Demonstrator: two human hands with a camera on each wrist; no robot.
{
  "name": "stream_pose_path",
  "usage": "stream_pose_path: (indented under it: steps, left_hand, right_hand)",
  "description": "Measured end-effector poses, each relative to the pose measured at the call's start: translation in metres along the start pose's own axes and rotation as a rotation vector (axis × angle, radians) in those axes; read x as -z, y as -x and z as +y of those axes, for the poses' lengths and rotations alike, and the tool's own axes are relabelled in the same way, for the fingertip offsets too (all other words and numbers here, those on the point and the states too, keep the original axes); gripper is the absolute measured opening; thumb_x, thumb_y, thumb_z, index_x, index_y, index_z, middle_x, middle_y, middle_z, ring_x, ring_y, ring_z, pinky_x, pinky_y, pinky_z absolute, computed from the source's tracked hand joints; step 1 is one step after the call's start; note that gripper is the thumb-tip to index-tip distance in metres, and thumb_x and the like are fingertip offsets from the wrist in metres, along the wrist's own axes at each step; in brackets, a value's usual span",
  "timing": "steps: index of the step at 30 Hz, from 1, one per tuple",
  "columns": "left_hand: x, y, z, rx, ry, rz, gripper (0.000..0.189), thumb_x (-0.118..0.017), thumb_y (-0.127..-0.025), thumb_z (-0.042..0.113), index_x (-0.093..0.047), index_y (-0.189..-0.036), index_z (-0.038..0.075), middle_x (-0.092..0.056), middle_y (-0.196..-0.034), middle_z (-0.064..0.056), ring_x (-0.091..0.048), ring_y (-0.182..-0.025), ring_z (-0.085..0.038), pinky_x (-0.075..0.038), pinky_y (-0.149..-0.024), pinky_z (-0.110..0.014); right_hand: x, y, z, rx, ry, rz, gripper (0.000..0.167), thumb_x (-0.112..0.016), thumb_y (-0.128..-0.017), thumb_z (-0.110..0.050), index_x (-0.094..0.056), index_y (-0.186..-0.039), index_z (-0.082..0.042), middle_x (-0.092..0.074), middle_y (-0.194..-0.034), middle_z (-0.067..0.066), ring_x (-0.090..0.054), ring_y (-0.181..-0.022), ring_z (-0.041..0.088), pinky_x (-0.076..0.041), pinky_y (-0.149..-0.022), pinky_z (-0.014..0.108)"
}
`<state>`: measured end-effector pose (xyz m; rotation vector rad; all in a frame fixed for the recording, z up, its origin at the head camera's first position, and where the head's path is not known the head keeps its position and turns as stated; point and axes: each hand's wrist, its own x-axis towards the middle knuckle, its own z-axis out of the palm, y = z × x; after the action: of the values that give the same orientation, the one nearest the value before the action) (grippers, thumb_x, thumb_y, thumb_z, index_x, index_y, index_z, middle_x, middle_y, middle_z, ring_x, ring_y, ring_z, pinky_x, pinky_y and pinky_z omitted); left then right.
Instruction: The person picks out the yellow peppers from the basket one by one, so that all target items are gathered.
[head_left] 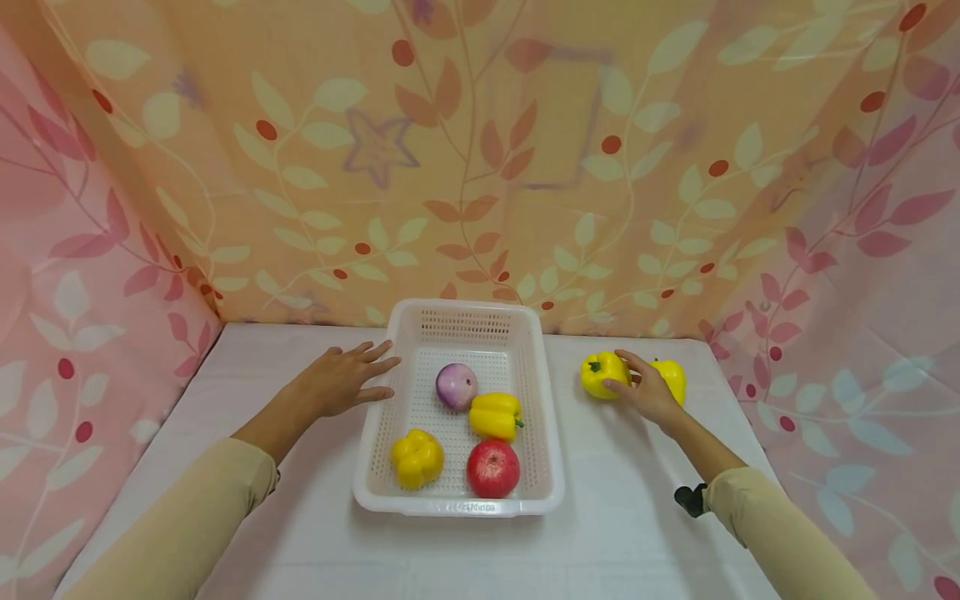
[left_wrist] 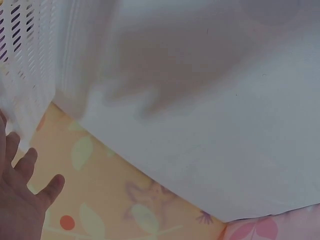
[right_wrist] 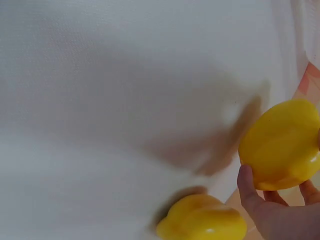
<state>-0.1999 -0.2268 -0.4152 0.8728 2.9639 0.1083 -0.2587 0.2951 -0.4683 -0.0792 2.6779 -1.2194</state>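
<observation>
My right hand [head_left: 651,390] grips a yellow bell pepper [head_left: 600,372] by its side, to the right of the white basket [head_left: 552,454]. In the right wrist view, fingers and thumb lie around that bell pepper [right_wrist: 280,145], which has a shadow on the cloth beside it. Just behind the hand sits a yellow pear-shaped fruit [head_left: 672,379], partly covered by it in the head view. My left hand [head_left: 337,382] is at the basket's left rim with fingers spread and fingertips right at the edge; it holds nothing.
Inside the basket are a purple onion [head_left: 456,387], a yellow bell pepper [head_left: 496,416], another yellow pepper [head_left: 417,458] and a red pomegranate-like fruit [head_left: 492,469]. White cloth covers the table [head_left: 615,517]. Patterned curtains [head_left: 480,167] stand along the back and both sides.
</observation>
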Motion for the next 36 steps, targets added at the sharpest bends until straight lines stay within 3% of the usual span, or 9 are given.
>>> stream_pose_path:
  steps: [6, 13, 25, 36]
  left_hand:
    - [0.0, 0.0, 0.001, -0.003, 0.011, 0.005, 0.06, -0.055, -0.1, 0.047, -0.049, -0.148, 0.013, -0.039, -0.156, -0.015, -0.042, -0.138, -0.042, -0.04, -0.1, -0.065]
    - [0.001, 0.0, 0.002, -0.007, 0.012, 0.011, 0.059, -0.055, -0.099, 0.046, -0.049, -0.148, 0.013, -0.039, -0.155, -0.016, -0.042, -0.137, -0.042, -0.04, -0.1, -0.065]
    - [0.002, 0.0, 0.002, 0.008, 0.019, -0.004, 0.06, -0.055, -0.099, 0.047, -0.049, -0.148, 0.012, -0.038, -0.156, -0.015, -0.041, -0.138, -0.042, -0.039, -0.101, -0.065]
    - [0.002, 0.001, 0.001, 0.008, 0.022, -0.005, 0.059, -0.055, -0.1, 0.047, -0.049, -0.148, 0.012, -0.038, -0.156, -0.015, -0.041, -0.138, -0.043, -0.039, -0.101, -0.066]
  right_hand:
    - [-0.006, -0.003, 0.005, -0.015, 0.053, 0.021, 0.074, -0.067, -0.097, -0.032, -0.03, -0.156, -0.008, -0.03, -0.158, 0.023, -0.035, -0.135, 0.048, -0.032, -0.111, 0.06]
    - [-0.009, -0.006, 0.003, -0.054, 0.05, -0.007, 0.075, -0.066, -0.098, -0.031, -0.026, -0.158, -0.01, -0.024, -0.161, 0.023, -0.022, -0.145, 0.046, -0.02, -0.115, 0.062]
    - [-0.011, -0.012, 0.001, -0.095, 0.021, -0.036, 0.079, -0.064, -0.098, -0.036, -0.021, -0.16, -0.013, -0.02, -0.162, 0.022, -0.018, -0.147, 0.044, -0.016, -0.116, 0.062]
    - [0.0, -0.008, -0.019, -0.025, 0.112, -0.036, 0.081, -0.065, -0.097, -0.035, -0.019, -0.16, -0.01, -0.02, -0.161, 0.026, -0.016, -0.146, 0.049, -0.017, -0.113, 0.068]
